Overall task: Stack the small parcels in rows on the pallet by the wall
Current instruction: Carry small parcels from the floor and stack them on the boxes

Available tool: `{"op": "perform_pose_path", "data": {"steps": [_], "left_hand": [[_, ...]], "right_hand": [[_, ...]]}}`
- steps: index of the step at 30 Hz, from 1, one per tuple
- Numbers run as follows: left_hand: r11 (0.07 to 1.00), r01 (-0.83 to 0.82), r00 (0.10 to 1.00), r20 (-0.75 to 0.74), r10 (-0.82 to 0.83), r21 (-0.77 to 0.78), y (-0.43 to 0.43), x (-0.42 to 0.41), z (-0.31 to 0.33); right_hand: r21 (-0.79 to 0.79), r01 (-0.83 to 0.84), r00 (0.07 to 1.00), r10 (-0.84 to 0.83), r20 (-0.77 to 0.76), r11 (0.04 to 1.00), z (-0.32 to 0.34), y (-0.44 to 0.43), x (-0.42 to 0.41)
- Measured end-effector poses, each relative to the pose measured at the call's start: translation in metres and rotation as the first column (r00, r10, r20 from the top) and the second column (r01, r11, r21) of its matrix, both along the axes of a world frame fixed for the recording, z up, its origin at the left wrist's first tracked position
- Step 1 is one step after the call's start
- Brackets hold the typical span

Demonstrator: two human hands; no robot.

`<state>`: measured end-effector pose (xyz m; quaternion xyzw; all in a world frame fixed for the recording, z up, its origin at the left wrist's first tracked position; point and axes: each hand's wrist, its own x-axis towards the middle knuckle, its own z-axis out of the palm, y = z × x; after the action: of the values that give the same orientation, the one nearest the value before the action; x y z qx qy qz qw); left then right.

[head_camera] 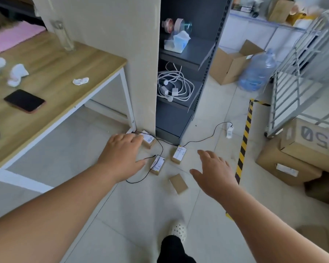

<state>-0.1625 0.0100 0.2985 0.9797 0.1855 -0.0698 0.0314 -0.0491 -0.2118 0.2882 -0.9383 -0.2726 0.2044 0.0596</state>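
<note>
On the floor (207, 215), white labels, too blurred to be read, are carried by three small parcels (157, 165); left hand (122, 149) and right hand (213, 168) are spread open, nothing grasped.

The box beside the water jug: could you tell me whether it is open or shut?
Open: the box has its top flaps raised, next to the jug.

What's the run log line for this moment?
phase: pre-pick | left hand: open, over corner parcel | right hand: open, empty | parcels on floor: four | pallet: unseen
</note>
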Motion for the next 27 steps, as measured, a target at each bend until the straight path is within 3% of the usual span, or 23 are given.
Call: {"op": "perform_pose_path", "data": {"steps": [12,21,27], "left_hand": [[0.993,-0.004,0.989,-0.147,-0.013,-0.115,0.033,0.145,-0.158],[0.987,0.068,0.971,-0.216,-0.099,-0.147,0.056,0.227,-0.416],[0.979,0.094,0.938,-0.312,-0.148,-0.182,0.054,0.245,-0.597]], "right_hand": [[-0.039,0.121,0.984,-0.125,-0.128,0.992,-0.147,0.058,0.131],[-0.047,0.250,0.952,-0.255,-0.172,0.967,-0.390,0.086,0.167],[-0.141,0.266,0.924,-0.294,-0.245,0.954,-0.563,0.086,0.154]]}}
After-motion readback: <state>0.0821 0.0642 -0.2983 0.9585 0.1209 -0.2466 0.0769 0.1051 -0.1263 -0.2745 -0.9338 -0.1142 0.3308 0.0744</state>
